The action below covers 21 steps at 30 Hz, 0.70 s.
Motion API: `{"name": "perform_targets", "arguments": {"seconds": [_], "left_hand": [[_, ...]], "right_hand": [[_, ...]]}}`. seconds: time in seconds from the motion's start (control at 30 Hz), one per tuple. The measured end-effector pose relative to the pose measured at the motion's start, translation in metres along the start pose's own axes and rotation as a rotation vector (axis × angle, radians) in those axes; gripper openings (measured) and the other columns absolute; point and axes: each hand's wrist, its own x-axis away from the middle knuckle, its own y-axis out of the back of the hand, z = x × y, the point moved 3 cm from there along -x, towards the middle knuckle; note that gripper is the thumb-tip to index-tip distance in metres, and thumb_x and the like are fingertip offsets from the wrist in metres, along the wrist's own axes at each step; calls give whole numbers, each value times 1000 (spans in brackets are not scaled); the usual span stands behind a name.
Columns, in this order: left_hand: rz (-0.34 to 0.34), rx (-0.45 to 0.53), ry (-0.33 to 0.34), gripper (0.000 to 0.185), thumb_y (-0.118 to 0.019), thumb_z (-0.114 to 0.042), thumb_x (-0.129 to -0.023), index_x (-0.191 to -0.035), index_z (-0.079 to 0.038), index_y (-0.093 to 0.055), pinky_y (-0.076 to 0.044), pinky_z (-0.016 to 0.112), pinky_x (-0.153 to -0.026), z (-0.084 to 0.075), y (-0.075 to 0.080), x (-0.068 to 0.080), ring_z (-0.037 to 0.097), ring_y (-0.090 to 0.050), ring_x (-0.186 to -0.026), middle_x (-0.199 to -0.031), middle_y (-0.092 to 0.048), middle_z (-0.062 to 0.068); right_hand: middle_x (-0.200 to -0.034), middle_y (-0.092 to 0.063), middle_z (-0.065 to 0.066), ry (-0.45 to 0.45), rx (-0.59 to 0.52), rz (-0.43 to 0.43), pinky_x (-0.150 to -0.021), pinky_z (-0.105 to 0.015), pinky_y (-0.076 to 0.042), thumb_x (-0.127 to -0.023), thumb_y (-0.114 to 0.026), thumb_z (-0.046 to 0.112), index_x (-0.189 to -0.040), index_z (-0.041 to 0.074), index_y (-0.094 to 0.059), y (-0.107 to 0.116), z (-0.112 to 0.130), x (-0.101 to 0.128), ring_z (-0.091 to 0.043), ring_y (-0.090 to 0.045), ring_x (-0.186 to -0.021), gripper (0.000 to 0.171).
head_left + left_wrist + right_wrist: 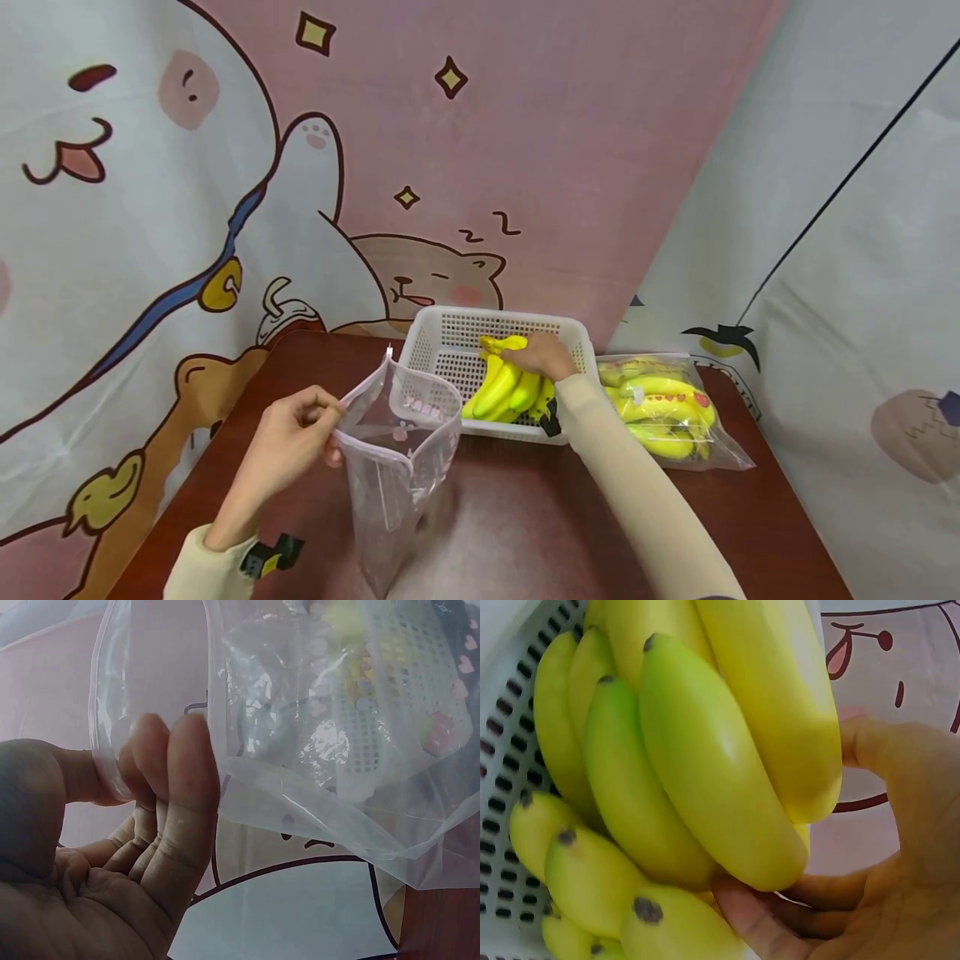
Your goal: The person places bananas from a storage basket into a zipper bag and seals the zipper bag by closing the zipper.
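Two hands are engaged. The right hand (543, 354) is curled around a banana bunch (504, 385) inside the white basket (442, 340); in the right wrist view the fingers (765, 930) are wrapped under the fruit, thumb on the far side. The bunch's long axis is run roughly from the stem end at the back of the basket down toward the front-left corner, i.e. angled toward the bag.

The left hand (288, 440) is pinched on the rim of a clear zip bag (397, 454); in the left wrist view the rim is seen clamped between thumb and fingertips (176, 761). The bag is held upright, mouth spread open and faced up, its lower end resting on the brown table (525, 533).

Key relation: the bag mouth is placed just left of and in front of the basket, near the bunch. The right hand is the nearer one to the fruit.

A second bag already filled with bananas (663, 408) is laid to the right of the basket, touching it.
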Motion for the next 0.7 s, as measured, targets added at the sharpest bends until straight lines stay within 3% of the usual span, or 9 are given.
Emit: {"name": "perform_targets", "arguments": {"seconds": [0.2,0.27,0.4,0.53,0.7], "left_hand": [[10,4,-13,12,-61,-11,-101,-102,-2,-69,-57,30,-60,0,-3,-1,19,-67,-53,-64,-66,8],[10,8,-17,12,-61,-11,-101,-102,-2,-69,-57,30,-59,0,-4,-1,19,-67,-53,-64,-66,8],[2,11,-19,12,-61,-11,-101,-102,-2,-69,-58,31,-60,0,-3,-2,19,-68,-52,-64,-67,7],[-3,6,-18,13,-62,-12,-101,-103,-2,-70,-57,29,-61,1,-1,-2,19,-68,-52,-65,-67,7],[-1,4,-22,14,-62,-14,-102,-104,-2,-69,-56,29,-59,2,-1,-3,20,-68,-52,-65,-67,7]], "right_hand": [[-94,-59,-13,-77,-88,-23,-69,-36,-51,-87,-68,57,-102,1,-63,-1,-7,-4,-22,-52,-76,59],[-96,-56,-13,-92,-123,-23,-69,-35,-50,-86,-68,59,-105,1,-59,-1,-8,-4,-21,-50,-76,62],[-119,-57,-19,-70,-178,-11,-86,-41,-55,-86,-68,61,-129,-4,-49,1,-10,0,-27,-57,-95,80],[-145,-49,-25,-19,-233,23,-106,-50,-49,-86,-69,58,-149,-3,-36,4,-12,4,-36,-55,-124,94],[-155,-40,-23,16,-333,69,-99,-47,-55,-84,-75,54,-156,4,-26,3,-18,6,-35,-57,-126,100]]}}
